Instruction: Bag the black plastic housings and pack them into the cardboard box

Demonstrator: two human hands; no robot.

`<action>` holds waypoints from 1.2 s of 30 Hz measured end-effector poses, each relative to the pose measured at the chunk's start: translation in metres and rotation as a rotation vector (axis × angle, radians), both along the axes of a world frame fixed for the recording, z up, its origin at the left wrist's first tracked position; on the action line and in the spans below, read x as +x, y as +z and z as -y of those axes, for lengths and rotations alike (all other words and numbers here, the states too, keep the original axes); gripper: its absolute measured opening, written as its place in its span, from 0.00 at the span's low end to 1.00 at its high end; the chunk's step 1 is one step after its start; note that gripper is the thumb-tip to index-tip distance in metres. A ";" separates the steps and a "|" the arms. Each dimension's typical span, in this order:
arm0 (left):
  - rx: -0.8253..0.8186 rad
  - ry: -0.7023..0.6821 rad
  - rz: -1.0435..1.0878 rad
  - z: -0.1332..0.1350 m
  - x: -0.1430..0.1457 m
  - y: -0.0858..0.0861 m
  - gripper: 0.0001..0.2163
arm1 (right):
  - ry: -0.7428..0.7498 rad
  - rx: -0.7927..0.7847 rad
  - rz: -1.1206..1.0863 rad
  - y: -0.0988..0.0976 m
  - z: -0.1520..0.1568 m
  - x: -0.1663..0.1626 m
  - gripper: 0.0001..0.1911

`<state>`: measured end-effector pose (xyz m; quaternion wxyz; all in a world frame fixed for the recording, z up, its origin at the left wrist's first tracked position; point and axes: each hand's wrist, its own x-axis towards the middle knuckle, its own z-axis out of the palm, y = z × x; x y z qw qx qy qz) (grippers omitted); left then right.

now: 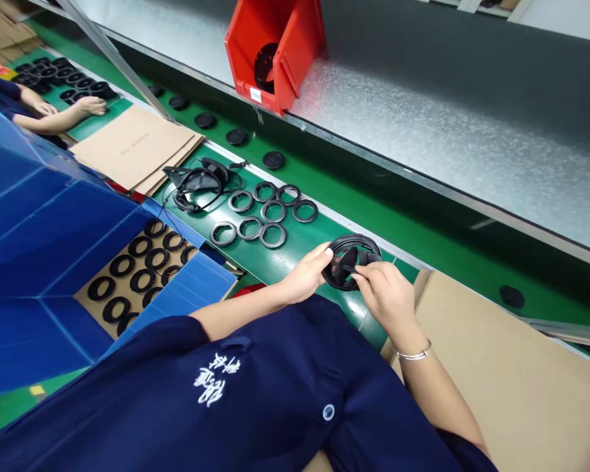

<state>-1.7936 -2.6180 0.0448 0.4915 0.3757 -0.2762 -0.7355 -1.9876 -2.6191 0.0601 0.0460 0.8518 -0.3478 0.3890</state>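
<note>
My left hand (pixel 305 274) grips the left side of a black ring-shaped part (pixel 356 242), thumb on its rim, above the green bench. At the ring's opening, my right hand (pixel 386 292) pinches a small dark piece whose kind I cannot make out. Just left of my hands, several flat black rings (pixel 273 235) lie in a loose cluster on the green table (pixel 295 255). Beyond them sits a black headset-like device (pixel 199 183) with cables.
A red bin (pixel 295 65) holding black parts stands on the metal shelf (pixel 423 118). Round black parts (pixel 274 160) sit along the green strip. Cardboard sheets (pixel 132 144) lie left, more cardboard (pixel 511 367) right. A blue box (pixel 78 255) holds several rings. Another person's hand (pixel 89 106) is at far left.
</note>
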 end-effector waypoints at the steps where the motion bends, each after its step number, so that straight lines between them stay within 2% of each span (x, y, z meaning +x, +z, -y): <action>1: -0.002 0.005 0.012 -0.001 -0.002 0.000 0.21 | -0.016 -0.042 -0.044 0.000 0.000 0.004 0.05; 6: -0.003 0.005 0.007 -0.006 0.001 -0.001 0.22 | -0.053 -0.101 -0.081 -0.005 -0.001 0.007 0.05; 11: 0.010 0.011 -0.007 -0.009 0.005 0.000 0.20 | 0.001 -0.079 -0.081 -0.004 -0.002 0.011 0.05; 17: 0.040 0.031 -0.046 -0.013 0.005 0.001 0.16 | -0.003 -0.159 -0.086 -0.007 -0.005 0.018 0.06; 22: 0.034 0.012 -0.093 -0.016 0.005 0.004 0.17 | 0.006 -0.171 -0.039 -0.008 -0.008 0.019 0.04; 31: 0.044 0.046 -0.071 -0.020 0.003 0.003 0.18 | 0.061 -0.095 -0.024 -0.009 -0.006 0.018 0.03; 36: 0.039 0.093 -0.057 -0.020 0.000 0.001 0.18 | 0.036 -0.086 -0.054 -0.010 -0.005 0.018 0.04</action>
